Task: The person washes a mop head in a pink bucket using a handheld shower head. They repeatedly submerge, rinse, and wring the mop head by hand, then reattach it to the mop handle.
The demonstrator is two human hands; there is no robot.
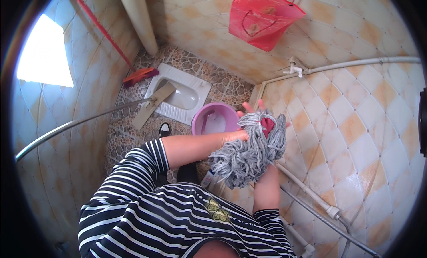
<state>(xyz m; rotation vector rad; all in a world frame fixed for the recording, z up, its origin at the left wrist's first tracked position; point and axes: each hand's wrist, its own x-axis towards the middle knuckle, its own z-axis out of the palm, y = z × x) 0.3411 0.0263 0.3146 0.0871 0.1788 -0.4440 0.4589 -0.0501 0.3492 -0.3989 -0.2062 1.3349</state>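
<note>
A grey string mop head [248, 154] with a red piece [267, 125] at its top is held up in front of me, right of a pink-purple plastic basin [197, 119]. Against its left side, my left hand [239, 135] grips the strands, its fingertips partly hidden. My right hand [247, 108] supports it from behind and below; spread fingers show past the upper edge, while the palm is hidden by the strands. No handle is seen on this mop head.
Beyond the basin, a white squat toilet [203, 86] is set in the tiled floor. A flat beige mop [141, 116] lies partly over it. A red broom [138, 76] stands left; a red bag [263, 22] hangs above. Pipes [350, 61] and a tap [293, 70] line the right wall.
</note>
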